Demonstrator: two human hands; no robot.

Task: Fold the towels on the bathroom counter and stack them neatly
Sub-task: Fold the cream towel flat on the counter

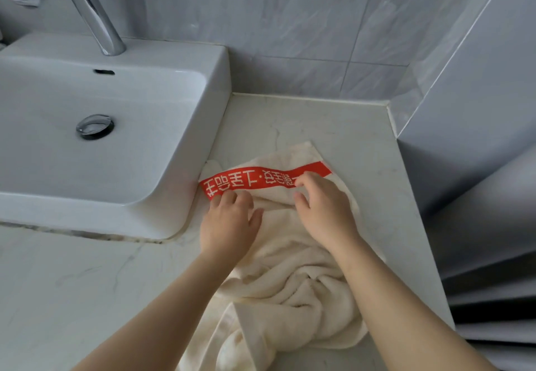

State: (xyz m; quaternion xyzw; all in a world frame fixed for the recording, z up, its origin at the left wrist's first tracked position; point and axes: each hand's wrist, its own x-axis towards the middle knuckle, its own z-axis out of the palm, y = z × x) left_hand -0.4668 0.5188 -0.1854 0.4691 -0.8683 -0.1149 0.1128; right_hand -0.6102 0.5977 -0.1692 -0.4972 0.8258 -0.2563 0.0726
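Note:
A cream towel with a red band of white characters lies crumpled on the pale marble counter, right of the sink. Its far end is spread flat, and its near end is bunched and twisted toward the counter's front edge. My left hand grips the towel at the left end of the red band, fingers curled and thumb out to the right. My right hand grips the towel at the band's right part, fingers curled over the red strip. A raised fold runs between the two hands.
A white ceramic sink with a chrome drain and a chrome tap stands to the left, touching the towel's left edge. Grey tiled walls close the back and right. The counter's right edge drops off beside the towel.

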